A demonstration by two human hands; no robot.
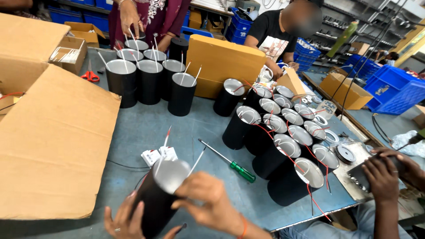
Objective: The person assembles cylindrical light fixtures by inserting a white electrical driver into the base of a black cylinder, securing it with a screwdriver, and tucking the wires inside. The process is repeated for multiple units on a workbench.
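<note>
My left hand [124,221] grips the side of a black cylindrical lamp housing [155,201] with a silver inner rim, tilted toward me at the near table edge. My right hand [212,203] rests on its top edge, fingers curled near the wires that stick out of it. A red and a white wire [166,137] rise from the housing. Small white driver boxes [158,155] lie on the table just beyond it. A green-handled screwdriver [230,163] lies to the right.
Several black housings with red wires [283,146] stand in rows at the right, another group [150,79] at the back. Large cardboard flaps [53,141] cover the left. Red scissors [90,76] lie far left. Other people's hands [385,172] work at right and at the back.
</note>
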